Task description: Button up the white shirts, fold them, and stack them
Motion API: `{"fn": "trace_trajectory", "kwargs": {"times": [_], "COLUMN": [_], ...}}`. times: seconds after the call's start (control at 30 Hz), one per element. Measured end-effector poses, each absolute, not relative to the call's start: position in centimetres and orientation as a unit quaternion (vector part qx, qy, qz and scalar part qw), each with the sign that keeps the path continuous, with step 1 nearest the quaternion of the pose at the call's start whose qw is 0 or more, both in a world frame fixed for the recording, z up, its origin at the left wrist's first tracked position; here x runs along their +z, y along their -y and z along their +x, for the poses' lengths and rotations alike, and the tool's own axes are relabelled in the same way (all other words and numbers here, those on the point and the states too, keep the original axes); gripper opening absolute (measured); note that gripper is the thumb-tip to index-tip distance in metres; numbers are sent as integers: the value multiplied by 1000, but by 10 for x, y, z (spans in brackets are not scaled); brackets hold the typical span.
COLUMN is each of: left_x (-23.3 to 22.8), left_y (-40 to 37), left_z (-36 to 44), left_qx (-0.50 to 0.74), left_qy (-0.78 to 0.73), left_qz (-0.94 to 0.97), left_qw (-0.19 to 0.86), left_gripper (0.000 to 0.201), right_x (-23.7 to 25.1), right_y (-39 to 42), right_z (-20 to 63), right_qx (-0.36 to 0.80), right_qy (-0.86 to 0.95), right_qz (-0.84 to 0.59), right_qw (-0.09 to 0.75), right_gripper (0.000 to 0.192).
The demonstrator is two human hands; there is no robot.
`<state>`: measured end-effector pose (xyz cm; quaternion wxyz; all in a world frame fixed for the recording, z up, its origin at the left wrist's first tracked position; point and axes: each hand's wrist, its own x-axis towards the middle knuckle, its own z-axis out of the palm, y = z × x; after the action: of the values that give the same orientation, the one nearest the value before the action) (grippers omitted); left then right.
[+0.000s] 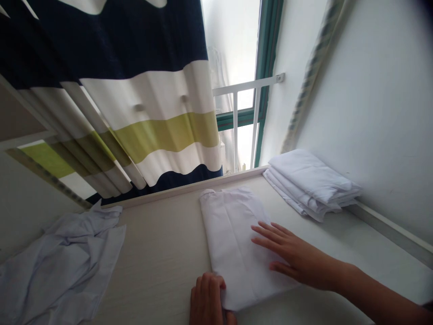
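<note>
A folded white cloth (233, 239) lies lengthwise on the pale surface in front of me; whether it is a garment I cannot tell. My right hand (287, 253) rests flat across its right side, fingers stretched out and slightly apart. At the near left corner is my left hand (208, 298), its fingers bent together over the cloth's edge and the thumb close by, closed on that corner. The lower part of the left hand is cut off by the frame.
A neat stack of folded white cloths (311, 180) sits at the back right by the wall. Crumpled white cloth (71, 262) lies on the left. Behind the surface's raised edge hang a striped curtain (162, 131) and a white railing (248, 85) before a window.
</note>
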<state>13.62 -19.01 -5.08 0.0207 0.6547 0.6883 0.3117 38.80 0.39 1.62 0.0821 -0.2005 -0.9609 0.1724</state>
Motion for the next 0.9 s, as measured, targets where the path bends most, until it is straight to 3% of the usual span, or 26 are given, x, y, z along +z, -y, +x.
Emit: {"fn": "trace_trajectory", "kwargs": {"times": [0.27,0.4,0.6,0.8,0.9], "left_x": [-44,-47,-40,-37,-46], "left_y": [191,202,212,215,225], "left_z": [132,123,119,85,78], "left_qx": [284,305,217,132,102], "left_qy": [-697,-687,-683,-539,-495], "left_qz": [658,659,693,814,837], "left_qw": [-34,-44,-74,-170,-210], "left_gripper": [57,55,70,45,37], "right_x": [-30,-35,-25,6,-1], "right_y": [8,8,15,52,75], "right_z": [411,411,415,430,433], "right_qx": [130,127,129,183,170], "right_qy": [961,962,964,973,975], "right_qz": [-239,-237,-218,-117,-120], "right_qw": [50,40,77,77,79], "right_gripper": [68,68,70,89,83]}}
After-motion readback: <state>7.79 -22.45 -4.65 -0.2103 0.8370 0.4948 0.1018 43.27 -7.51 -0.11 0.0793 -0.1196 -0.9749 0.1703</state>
